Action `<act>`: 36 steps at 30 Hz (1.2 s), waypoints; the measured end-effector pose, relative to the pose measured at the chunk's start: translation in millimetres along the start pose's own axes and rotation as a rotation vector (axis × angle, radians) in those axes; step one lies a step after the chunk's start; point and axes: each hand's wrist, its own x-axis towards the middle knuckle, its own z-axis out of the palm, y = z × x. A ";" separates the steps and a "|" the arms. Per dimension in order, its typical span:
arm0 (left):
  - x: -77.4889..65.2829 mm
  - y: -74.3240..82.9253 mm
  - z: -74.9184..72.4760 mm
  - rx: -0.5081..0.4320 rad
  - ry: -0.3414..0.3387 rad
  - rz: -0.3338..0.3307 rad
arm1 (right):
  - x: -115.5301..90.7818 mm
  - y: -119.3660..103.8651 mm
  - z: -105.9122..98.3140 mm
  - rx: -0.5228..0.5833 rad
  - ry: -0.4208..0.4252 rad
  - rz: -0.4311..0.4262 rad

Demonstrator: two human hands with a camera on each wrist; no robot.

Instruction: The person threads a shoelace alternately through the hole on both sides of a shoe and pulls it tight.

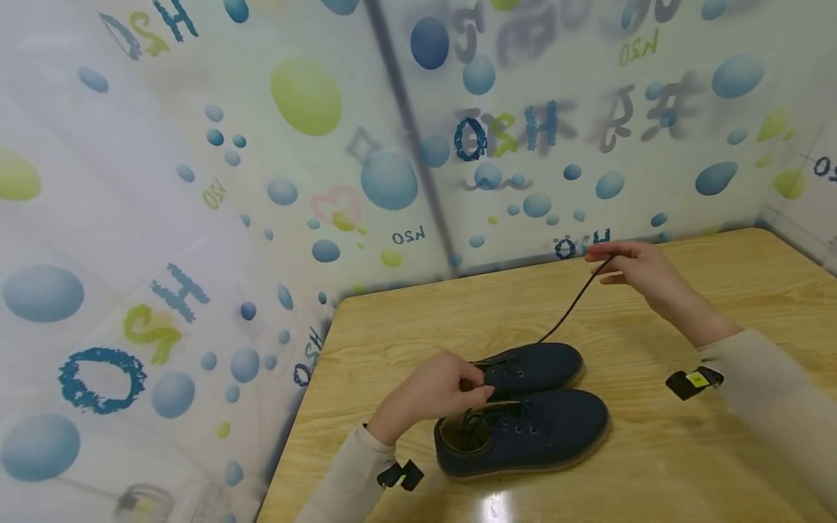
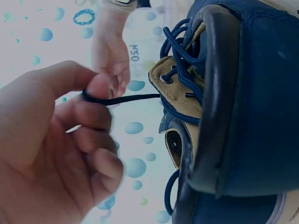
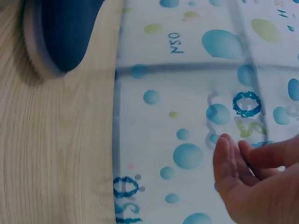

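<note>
Two navy canvas shoes lie side by side, toes to the right: a near shoe and a far shoe. Over the heel side of the far shoe, my left hand pinches a dark blue shoelace between thumb and forefinger; its other fingers are curled. Raised beyond the shoes at the right, my right hand pinches a dark shoelace that slants down to the far shoe. In the right wrist view that hand's fingertips are near the thumb, and the lace hardly shows.
The shoes stand on a light wooden table. A white curtain with blue and green dots borders it at the back and left. Black straps hang at the sleeves. Loose lace loops lie in the near shoe's opening.
</note>
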 end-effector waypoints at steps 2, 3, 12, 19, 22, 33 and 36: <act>0.9 0.2 1.2 0.025 -0.036 0.008 | -1.1 -4.9 1.2 0.151 -0.021 -0.019; 1.7 0.3 1.7 0.042 -0.042 0.014 | -2.1 -8.0 2.7 0.241 -0.036 -0.036; 16.7 -0.3 2.8 0.111 0.106 0.021 | -24.1 -43.7 57.4 0.119 -0.196 -0.189; 31.9 -16.6 6.1 0.370 0.196 -0.059 | -32.4 -33.4 108.1 -0.285 -0.278 -0.253; 37.3 -24.4 11.7 0.425 0.139 -0.066 | -33.1 -20.4 124.1 -0.488 -0.239 -0.359; 43.8 -30.2 18.4 0.433 0.173 -0.049 | -18.9 -2.2 147.7 -0.717 -0.230 -0.574; 44.9 -29.8 16.8 0.428 0.199 -0.041 | -14.8 -1.4 149.2 -0.730 -0.247 -0.593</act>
